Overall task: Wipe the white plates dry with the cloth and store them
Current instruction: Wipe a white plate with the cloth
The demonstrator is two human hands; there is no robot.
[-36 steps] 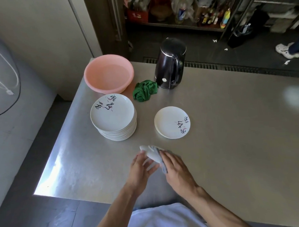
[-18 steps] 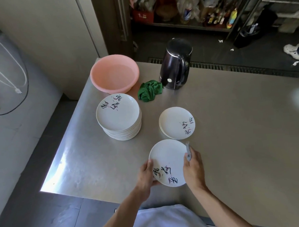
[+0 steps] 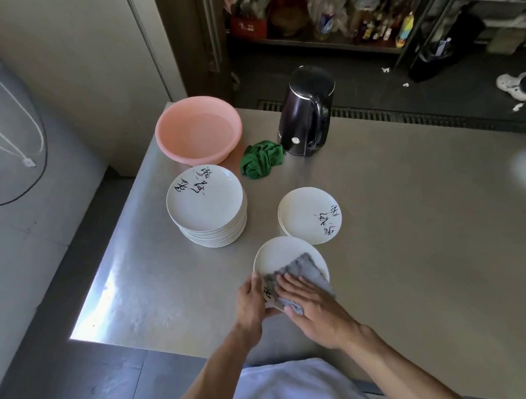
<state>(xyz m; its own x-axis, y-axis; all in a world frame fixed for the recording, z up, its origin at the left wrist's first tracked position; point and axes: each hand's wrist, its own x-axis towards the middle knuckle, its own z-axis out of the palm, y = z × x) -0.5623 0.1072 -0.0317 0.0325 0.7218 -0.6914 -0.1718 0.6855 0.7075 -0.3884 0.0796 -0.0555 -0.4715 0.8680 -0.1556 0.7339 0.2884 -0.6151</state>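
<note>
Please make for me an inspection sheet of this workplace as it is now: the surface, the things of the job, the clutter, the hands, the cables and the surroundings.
Surface: steel table, with bright glare at its near-left corner.
Job's things: held plate near the front edge, with the grey cloth on it; tall stack of plates to the left; short stack to the right.
Clutter: pink basin, green cloth and black kettle at the far side.
Hands: left hand grips the held plate's rim; right hand presses the grey cloth flat.
Cables: white cord and black cable at the left, off the table.
Surroundings: shelf with bottles, floor grate, a person's shoe.
</note>
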